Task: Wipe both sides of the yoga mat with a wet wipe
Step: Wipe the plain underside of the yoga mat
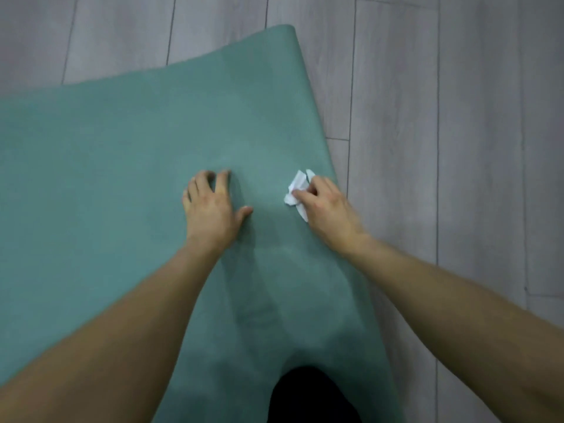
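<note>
The green yoga mat (122,178) lies flat on the grey plank floor (457,117), its far corner at 12 o'clock. The left hand (210,209) presses on the mat, fingers spread. At its 3 o'clock, near the mat's right edge, the right hand (323,203) pinches the crumpled white wet wipe (295,190) against the mat.

Yoga mat (122,166) spread on the floor (457,117), bare floor showing beyond its far edge and along its right side. Left hand (210,209) pressed flat on the mat near its middle. Right hand (326,206) just right of it, near the mat's right edge, gripping the wet wipe (294,190) against the mat.
</note>
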A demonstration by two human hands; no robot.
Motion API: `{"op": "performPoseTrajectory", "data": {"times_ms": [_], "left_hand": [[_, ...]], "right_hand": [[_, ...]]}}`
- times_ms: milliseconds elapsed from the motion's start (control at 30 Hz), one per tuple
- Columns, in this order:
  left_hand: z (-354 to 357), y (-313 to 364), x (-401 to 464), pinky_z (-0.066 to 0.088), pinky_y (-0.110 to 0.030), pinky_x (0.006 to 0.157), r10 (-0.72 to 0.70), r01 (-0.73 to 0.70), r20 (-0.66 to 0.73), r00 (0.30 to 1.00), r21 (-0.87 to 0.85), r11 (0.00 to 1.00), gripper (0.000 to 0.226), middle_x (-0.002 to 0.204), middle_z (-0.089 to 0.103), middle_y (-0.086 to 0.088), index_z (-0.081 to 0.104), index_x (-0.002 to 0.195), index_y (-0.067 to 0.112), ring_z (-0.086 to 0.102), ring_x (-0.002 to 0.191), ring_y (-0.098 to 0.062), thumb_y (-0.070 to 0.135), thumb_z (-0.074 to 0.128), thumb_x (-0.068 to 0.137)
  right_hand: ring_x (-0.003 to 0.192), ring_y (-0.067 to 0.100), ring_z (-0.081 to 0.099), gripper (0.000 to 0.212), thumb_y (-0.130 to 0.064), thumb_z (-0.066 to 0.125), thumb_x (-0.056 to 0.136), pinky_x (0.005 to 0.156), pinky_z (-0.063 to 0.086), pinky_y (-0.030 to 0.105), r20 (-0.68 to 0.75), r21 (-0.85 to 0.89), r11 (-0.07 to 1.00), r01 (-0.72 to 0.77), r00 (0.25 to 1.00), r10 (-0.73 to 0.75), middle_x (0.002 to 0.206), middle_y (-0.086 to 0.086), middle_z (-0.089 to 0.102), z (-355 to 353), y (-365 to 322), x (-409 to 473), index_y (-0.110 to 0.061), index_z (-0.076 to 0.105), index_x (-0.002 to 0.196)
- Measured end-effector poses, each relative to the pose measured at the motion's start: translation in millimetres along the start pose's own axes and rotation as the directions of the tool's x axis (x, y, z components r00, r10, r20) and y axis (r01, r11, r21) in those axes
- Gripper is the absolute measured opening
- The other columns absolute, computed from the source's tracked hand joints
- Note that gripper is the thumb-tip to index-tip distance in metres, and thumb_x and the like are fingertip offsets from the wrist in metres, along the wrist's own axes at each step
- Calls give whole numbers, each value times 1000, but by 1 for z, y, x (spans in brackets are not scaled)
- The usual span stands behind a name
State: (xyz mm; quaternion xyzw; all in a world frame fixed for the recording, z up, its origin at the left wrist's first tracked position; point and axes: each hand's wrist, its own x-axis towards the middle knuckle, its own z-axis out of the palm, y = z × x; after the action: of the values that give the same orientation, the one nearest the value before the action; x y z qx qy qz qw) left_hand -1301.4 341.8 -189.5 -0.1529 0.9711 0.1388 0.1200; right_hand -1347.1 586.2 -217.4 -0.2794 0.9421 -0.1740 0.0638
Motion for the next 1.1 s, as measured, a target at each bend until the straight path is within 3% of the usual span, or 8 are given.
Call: {"op": "performPoseTrajectory", "data": {"times_ms": [167,267,367,567,800,900,1000,1100], "left_hand": [[15,-41,-115,11,-59,127,-2,-29,346,938,84,996,161,172,-2,-12,4,166,37,1,159,-33,81,89,36],[18,-67,-153,-9,-69,123,19,-109,517,856,144,984,183,160,-49,-4,-35,155,41,-40,151,-30,83,88,26],[17,-81,-154,-16,-71,118,54,-149,573,818,120,982,186,149,-61,-4,-45,147,42,-54,140,-31,83,88,24],[27,-87,-149,-24,-70,114,116,-183,557,822,66,981,187,145,-64,-3,-47,144,45,-58,136,-30,83,89,22],[29,-88,-141,-25,-70,114,124,-199,567,814,72,977,185,142,-67,-2,-52,139,47,-58,135,-32,86,87,22],[32,-90,-140,-22,-71,115,141,-243,553,821,116,963,185,144,-65,-5,-52,139,46,-55,137,-34,92,81,18],[28,-92,-143,-16,-70,119,186,-299,481,857,168,939,180,157,-52,-8,-41,149,44,-43,148,-35,102,71,20],[30,-109,-170,-3,-66,125,284,-385,352,892,260,885,143,172,-25,-7,-16,163,39,-20,159,-30,104,54,57]], "right_hand": [[108,35,57,32,-18,69,96,88,56,45,143,64,998,3,990,-12,108,11,54,6,-39,-105,-14,66,127],[114,35,57,27,-16,69,96,95,55,45,179,57,998,-11,984,1,107,11,54,6,-57,-129,-13,67,123],[109,38,62,16,-12,72,90,88,56,41,147,80,991,-103,985,90,99,10,53,17,-67,-127,-13,73,107],[88,26,59,12,-10,76,85,76,53,34,72,129,950,-285,958,278,91,1,53,28,-73,-125,-20,78,92],[85,26,66,31,-48,69,60,79,50,46,81,191,860,-473,881,467,86,-1,70,17,-92,-119,-24,61,78],[96,28,63,9,-31,70,81,72,44,35,46,159,842,-516,855,516,102,5,71,20,-111,-122,-25,64,84],[108,33,64,22,-7,64,92,88,51,36,19,69,897,-436,900,436,117,12,66,37,-130,-145,-17,79,105],[103,39,66,22,-8,69,88,91,54,39,149,-43,968,-247,956,251,111,15,63,56,-173,-182,-15,79,105]]}}
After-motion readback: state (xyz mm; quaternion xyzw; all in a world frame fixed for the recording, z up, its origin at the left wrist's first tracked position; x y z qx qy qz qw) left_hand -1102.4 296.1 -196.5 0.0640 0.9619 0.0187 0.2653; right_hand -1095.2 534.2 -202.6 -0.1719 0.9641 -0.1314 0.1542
